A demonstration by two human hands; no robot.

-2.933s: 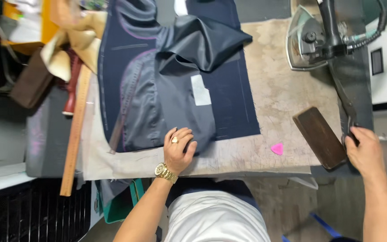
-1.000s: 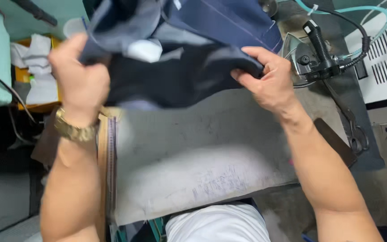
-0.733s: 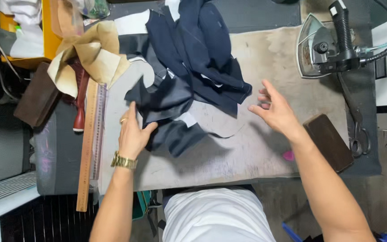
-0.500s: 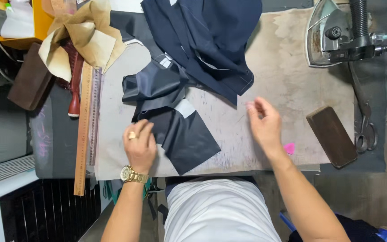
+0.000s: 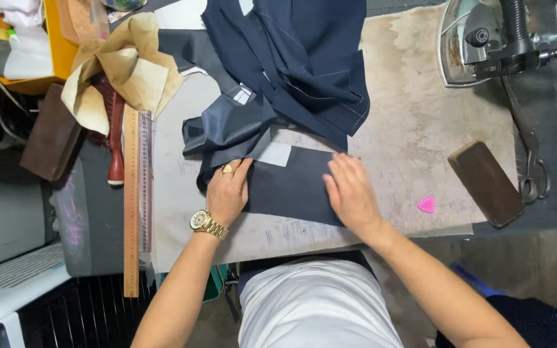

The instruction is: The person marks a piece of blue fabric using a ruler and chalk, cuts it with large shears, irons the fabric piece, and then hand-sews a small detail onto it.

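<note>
A navy garment [image 5: 298, 64] lies bunched on the worn padded worktable [image 5: 407, 129], with a flat dark panel [image 5: 288, 187] and a white patch [image 5: 275, 154] spread toward the near edge. My left hand [image 5: 228, 192], wearing a gold ring and a gold watch, presses flat on the panel's left end. My right hand [image 5: 349, 190] lies flat on its right end, fingers together. Neither hand grips anything.
A steam iron [image 5: 478, 38] rests at the far right, scissors [image 5: 531, 161] beside it. A brown block [image 5: 485, 182] and a pink chalk piece [image 5: 427, 205] lie right of my right hand. A wooden ruler [image 5: 131, 200], brown paper [image 5: 120, 71] and a brush sit left.
The garment was lifted in both hands, then laid down. The dark panel has since been straightened square to the table edge, and both hands now press flat on its ends.
</note>
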